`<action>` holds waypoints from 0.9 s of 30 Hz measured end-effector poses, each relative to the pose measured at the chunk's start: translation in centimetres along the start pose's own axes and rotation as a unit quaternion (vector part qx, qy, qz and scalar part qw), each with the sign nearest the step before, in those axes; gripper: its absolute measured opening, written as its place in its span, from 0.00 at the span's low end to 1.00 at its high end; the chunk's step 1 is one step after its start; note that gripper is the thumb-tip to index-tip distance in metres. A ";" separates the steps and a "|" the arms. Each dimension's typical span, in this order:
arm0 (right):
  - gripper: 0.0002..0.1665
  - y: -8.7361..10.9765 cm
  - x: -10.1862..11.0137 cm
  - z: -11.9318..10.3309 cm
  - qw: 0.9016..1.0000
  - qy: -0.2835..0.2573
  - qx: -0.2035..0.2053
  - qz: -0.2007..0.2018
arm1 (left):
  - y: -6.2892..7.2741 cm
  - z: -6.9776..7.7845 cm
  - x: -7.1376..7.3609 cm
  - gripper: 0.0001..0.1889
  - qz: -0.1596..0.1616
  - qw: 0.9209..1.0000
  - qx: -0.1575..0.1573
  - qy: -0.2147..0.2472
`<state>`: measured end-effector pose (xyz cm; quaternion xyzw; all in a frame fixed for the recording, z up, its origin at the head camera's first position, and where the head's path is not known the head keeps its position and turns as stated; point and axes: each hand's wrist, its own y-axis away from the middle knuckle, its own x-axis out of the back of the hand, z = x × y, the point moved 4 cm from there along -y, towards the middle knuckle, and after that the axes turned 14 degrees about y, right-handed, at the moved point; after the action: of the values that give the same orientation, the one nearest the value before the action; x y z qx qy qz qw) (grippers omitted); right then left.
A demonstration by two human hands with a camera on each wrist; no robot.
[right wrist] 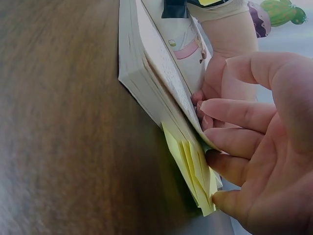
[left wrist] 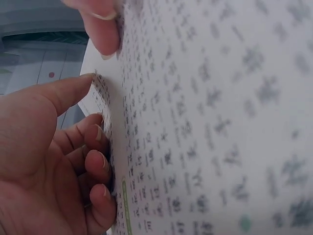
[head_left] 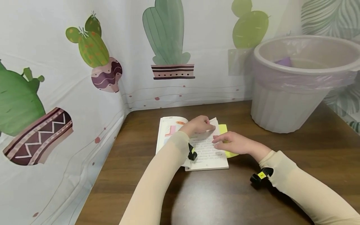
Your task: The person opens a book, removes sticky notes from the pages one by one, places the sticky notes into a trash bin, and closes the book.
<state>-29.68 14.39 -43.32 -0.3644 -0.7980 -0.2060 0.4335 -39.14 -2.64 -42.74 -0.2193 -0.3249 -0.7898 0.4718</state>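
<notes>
A thick open book (head_left: 206,157) with printed text lies on the table. Near the top of its right-hand side, my left hand (head_left: 199,124) pinches a page (left wrist: 100,88) between thumb and curled fingers, and that page's corner stands slightly raised. My right hand (head_left: 234,142) reaches in from the right with its fingers loosely extended, the fingertips touching the page's outer edge. Yellow sticky notes (right wrist: 193,171) jut out from the book's right edge beneath the right hand. Part of the left page, with coloured pictures, is covered by the left forearm.
A large grey bin (head_left: 284,103) lined with a translucent bag stands at the back right, something purple (head_left: 284,62) inside it. Behind the brown wooden table (head_left: 135,187) hangs a white cloth (head_left: 135,56) with cactus prints. Each wrist bears a small black camera.
</notes>
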 end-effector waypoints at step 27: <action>0.25 -0.1 -0.3 0.1 1.000 -0.008 -0.016 -0.025 | 1.9 -2.9 4.6 0.25 -0.012 0.966 -0.040 0.255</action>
<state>-29.75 14.25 -43.62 -0.3532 -0.8066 -0.2267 0.4163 -39.65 -8.20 -41.16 -0.0254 -0.1648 -0.8373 0.5207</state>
